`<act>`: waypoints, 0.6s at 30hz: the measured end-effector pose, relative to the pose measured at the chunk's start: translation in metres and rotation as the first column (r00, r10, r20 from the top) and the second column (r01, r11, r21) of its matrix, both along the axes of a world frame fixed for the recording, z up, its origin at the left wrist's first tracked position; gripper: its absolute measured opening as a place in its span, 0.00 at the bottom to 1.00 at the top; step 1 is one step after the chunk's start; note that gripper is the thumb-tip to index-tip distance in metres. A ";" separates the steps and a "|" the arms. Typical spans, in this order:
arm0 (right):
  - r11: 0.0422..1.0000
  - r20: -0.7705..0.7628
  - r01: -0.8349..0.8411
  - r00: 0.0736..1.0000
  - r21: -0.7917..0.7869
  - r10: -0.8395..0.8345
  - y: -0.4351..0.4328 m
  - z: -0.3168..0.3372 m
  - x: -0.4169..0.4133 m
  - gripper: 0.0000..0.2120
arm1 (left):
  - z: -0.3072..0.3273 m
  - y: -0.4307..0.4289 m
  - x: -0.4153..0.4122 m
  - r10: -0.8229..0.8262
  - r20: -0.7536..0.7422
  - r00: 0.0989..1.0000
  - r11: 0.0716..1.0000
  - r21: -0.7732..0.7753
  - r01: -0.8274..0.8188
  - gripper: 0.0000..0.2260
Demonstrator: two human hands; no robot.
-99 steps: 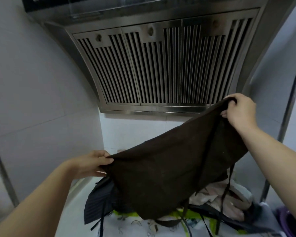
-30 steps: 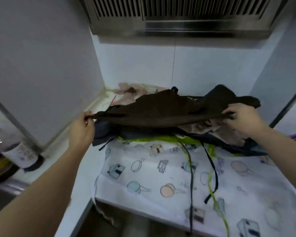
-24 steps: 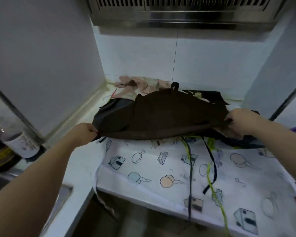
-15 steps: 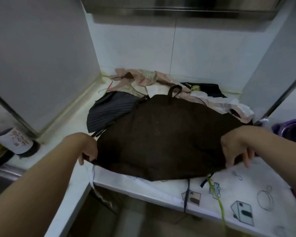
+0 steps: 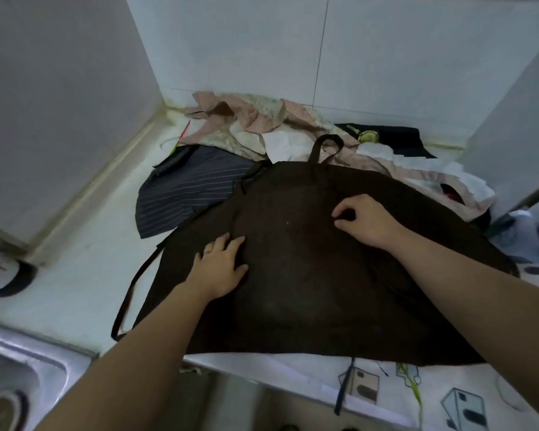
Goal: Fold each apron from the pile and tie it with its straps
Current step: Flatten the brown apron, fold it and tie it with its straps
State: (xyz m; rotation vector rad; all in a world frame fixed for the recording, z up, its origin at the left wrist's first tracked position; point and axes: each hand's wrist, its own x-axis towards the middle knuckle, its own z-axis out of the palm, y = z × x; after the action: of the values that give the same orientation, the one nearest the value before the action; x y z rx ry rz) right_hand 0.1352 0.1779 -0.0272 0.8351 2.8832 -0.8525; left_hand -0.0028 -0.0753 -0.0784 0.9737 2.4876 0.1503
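Observation:
A dark brown apron (image 5: 308,290) lies spread flat on the counter, its neck loop (image 5: 324,144) pointing to the back wall. One waist strap (image 5: 131,290) trails off its left side. My left hand (image 5: 220,269) presses flat on the cloth left of centre, fingers straight. Further back and to the right, my right hand (image 5: 364,219) rests on the apron with curled fingers; thumb and forefinger tips sit close together on the cloth, and a pinch cannot be made out. Behind lies the pile of aprons (image 5: 255,119).
A navy striped apron (image 5: 187,188) pokes out at back left, a black one (image 5: 395,138) at back right. A white printed apron (image 5: 448,396) lies beneath, hanging over the front edge. A steel sink (image 5: 19,368) and a bottle (image 5: 0,272) are at left. Walls close in on three sides.
The brown apron came down from the air and now lies flat on the counter. Both hands let go of its side edges and moved inward onto its middle.

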 end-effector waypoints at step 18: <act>0.953 -0.204 0.111 0.978 0.280 -0.054 0.023 -0.005 -0.022 0.20 | 0.007 0.049 -0.047 0.160 -0.117 0.980 0.959 0.254 -0.126 0.20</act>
State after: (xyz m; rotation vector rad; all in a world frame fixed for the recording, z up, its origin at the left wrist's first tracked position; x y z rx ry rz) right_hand 0.1128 0.2010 -0.0319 0.9510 3.2208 -0.5483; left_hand -0.0494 -0.0262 -0.0709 0.9248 2.7142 0.4629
